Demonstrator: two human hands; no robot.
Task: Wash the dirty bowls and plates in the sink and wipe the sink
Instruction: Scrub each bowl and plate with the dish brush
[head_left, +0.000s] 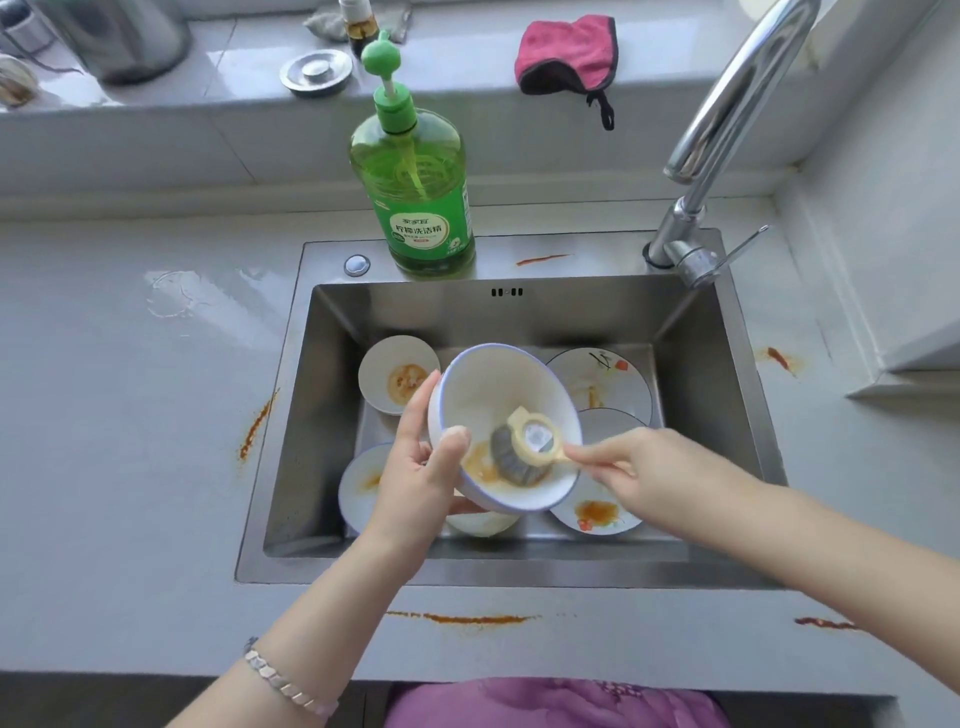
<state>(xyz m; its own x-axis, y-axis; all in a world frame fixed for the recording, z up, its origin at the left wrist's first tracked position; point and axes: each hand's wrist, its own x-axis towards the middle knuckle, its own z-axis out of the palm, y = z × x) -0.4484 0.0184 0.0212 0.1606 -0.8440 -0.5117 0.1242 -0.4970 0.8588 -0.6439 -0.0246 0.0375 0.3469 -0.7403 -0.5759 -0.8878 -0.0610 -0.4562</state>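
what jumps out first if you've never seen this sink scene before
The eye lands on the white bowl with a blue rim, tilted over the steel sink in the left hand, while the right hand scrubs its orange residue with a cream-handled dish brush. Next comes the tall green dish soap pump bottle on the sink's back ledge. Orange sauce also marks the plates lying below and streaks the pale countertop.

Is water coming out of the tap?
No, the tap has no stream under its spout while the brush scrubs the bowl.
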